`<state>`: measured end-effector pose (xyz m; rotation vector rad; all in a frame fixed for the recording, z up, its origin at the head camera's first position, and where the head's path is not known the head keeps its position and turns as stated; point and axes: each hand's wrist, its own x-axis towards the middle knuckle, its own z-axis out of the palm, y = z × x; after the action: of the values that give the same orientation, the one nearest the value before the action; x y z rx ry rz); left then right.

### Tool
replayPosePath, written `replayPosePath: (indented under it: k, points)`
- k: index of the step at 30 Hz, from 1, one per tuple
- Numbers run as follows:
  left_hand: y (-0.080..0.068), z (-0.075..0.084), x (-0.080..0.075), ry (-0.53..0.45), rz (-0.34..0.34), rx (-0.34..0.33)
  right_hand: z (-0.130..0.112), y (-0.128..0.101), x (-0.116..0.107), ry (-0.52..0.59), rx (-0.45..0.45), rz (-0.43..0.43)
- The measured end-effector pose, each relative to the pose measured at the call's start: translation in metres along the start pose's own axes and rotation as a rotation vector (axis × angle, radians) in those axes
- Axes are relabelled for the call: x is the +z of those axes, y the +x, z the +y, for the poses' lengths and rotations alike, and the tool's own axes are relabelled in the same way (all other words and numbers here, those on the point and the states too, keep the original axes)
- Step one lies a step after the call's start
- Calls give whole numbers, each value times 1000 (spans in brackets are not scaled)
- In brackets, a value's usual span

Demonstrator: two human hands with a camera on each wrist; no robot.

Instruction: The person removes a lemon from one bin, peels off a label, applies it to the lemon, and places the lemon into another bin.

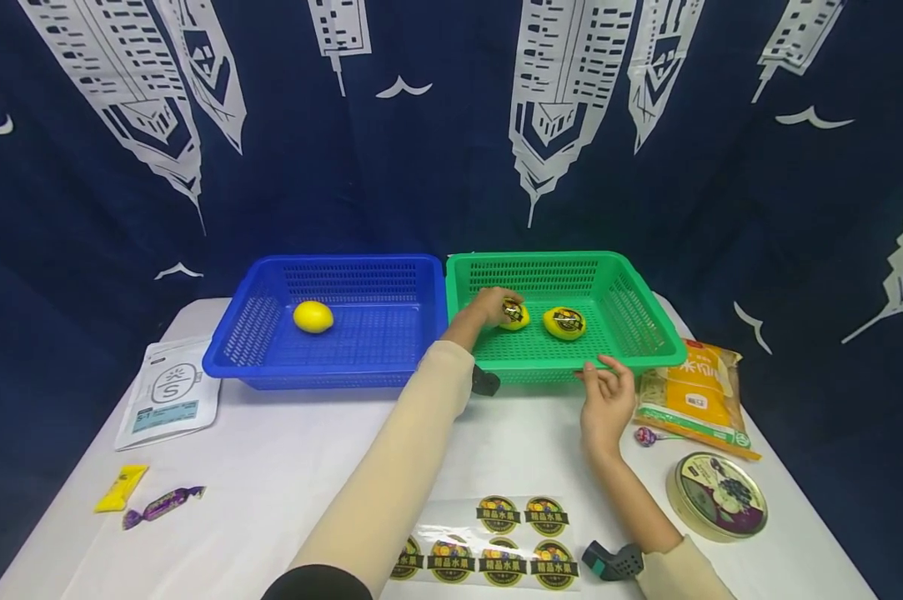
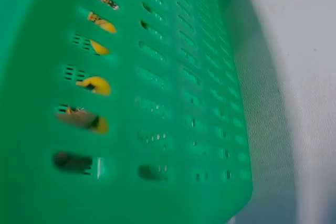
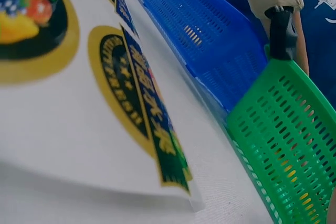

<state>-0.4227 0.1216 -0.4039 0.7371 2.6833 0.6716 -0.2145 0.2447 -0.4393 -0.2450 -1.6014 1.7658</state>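
Head view: left hand (image 1: 489, 307) curled its grip round a stickered lemon (image 1: 514, 314) inside the green basket (image 1: 646, 304).
Right hand (image 1: 604, 400): fingers loose, holding nothing — touching the basket's front rim.
Risk: lemon could roll into its neighbour (image 1: 564, 322) — sticker smudged.
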Motion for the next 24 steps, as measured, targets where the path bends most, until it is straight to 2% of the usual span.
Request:
replayPosePath:
  k: [2,5,8,10,13,17,19,21,24]
  points:
    - [-9,1,-4,-5,33,42,1,0,0,-2,-3,-8]
    - [-25,3,-15,-17,91,151,2,0,0,-11,-11,-14]
    - [-54,3,-29,-59,173,265,2,0,0,-22,-23,-12]
    - [-84,-2,-39,-130,244,307,1,0,0,-24,-22,-6]
    - [-137,-13,-52,-236,375,336,0,0,1,-31,-13,9]
    - [-207,-33,-64,-308,587,367,-5,-1,3,-51,-15,28]
    - [-236,-49,-68,-317,717,365,-7,-2,5,-51,-32,30]
    - [-258,-70,-71,-330,865,326,-8,-5,9,-32,-64,19]
    - [-282,-104,-72,-355,1089,168,-8,-8,19,39,-155,-27]
